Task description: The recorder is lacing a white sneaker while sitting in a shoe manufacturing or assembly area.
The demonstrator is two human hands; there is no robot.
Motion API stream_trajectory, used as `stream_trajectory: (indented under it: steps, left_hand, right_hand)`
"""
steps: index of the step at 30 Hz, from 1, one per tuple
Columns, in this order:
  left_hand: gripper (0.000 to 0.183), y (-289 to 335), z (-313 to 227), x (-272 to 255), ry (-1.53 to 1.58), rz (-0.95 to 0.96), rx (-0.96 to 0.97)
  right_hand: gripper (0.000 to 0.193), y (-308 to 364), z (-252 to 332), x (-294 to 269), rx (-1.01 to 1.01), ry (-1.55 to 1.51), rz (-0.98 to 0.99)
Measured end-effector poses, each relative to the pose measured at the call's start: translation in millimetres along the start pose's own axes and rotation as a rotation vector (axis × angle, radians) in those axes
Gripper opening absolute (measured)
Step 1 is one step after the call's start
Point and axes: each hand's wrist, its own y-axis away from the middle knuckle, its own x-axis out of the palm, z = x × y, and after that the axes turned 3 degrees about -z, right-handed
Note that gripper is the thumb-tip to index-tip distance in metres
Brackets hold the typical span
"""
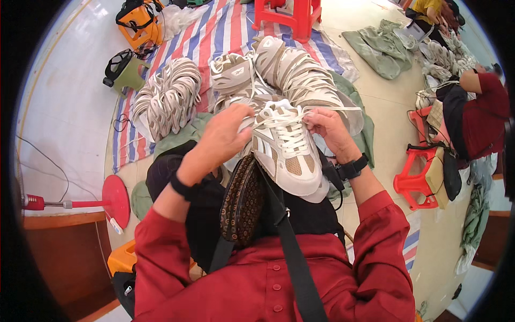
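A beige and white sneaker (pixel 289 153), toe toward me, rests over my lap with white laces (pixel 292 131) crossing its front. My right hand (pixel 330 131) is closed at the sneaker's right side, pinching a shoelace whose end sticks out to the right. On the other side, my left hand (pixel 228 134) is beside the collar, thumb and fingers bent and apart, with no lace visibly gripped. Its fingertips are partly hard to make out. Behind the sneaker lie more matching shoe uppers (pixel 236 72) and a long stacked row of uppers (pixel 306 72).
Another stack of uppers (pixel 169 99) lies left on a striped sheet (pixel 212 32). A red stool (pixel 287 19) stands at the far side. Rightward, a person in dark red (pixel 485 118) sits near a red stool (pixel 418 177). A brown patterned bag (pixel 244 201) hangs at my front.
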Motion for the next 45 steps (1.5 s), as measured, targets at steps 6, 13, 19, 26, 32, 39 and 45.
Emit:
stream_trajectory:
  steps: [6, 13, 19, 26, 32, 39, 45]
  left_hand:
    - [0.028, -23, 12, 39, 0.062, 0.048, -0.188]
    - [0.012, -15, 14, 58, 0.139, -0.11, -0.234]
    - [0.009, -16, 14, 54, 0.123, -0.128, -0.139]
    - [0.008, -12, 7, 45, 0.22, -0.147, -0.199]
    - [0.008, -11, 7, 42, 0.241, -0.126, -0.254]
    - [0.01, -10, 9, 36, 0.2, -0.125, -0.291]
    - [0.017, -10, 0, 23, -0.12, -0.328, -0.036]
  right_hand:
    - [0.023, -5, -7, -11, -0.035, -0.13, 0.091]
    - [0.007, 0, -3, -3, -0.006, -0.026, 0.015]
    - [0.009, -3, -17, -3, -0.129, 0.024, -0.173]
    - [0.004, 0, -6, 2, -0.154, -0.038, -0.213]
    - [0.017, 2, -2, 0, -0.063, -0.215, 0.017]
    - [0.027, 2, -2, 2, -0.039, -0.237, -0.005]
    - [0.025, 3, -1, 2, -0.032, -0.173, 0.033]
